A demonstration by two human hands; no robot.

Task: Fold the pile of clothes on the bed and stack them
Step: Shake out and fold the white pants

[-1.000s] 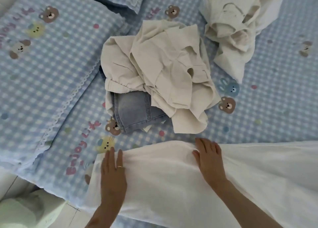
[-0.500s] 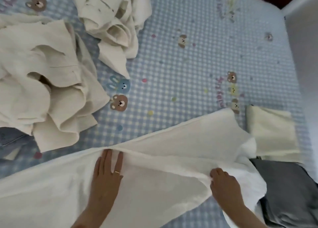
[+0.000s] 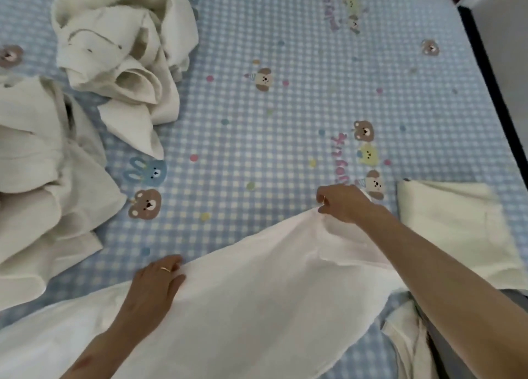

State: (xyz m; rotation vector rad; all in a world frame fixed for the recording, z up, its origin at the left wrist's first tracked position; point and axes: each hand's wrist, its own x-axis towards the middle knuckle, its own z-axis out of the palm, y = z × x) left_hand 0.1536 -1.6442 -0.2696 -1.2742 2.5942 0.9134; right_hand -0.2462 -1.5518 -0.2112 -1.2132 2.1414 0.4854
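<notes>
Head view: left hand [image 3: 155,285] flat, fingers spread, pressing white garment [image 3: 257,298]; right hand [image 3: 341,204] pinching its far edge.

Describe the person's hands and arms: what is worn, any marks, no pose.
Both forearms are bare, with no sleeves in view. The left hand wears a thin gold-coloured ring on one finger; a reddish mark shows on that forearm near the lower edge. The right hand shows no ring, watch or bracelet.

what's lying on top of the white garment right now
Left hand rests flat on the white garment; right hand pinches its far edge. The bedsheet beneath is covered.
</notes>
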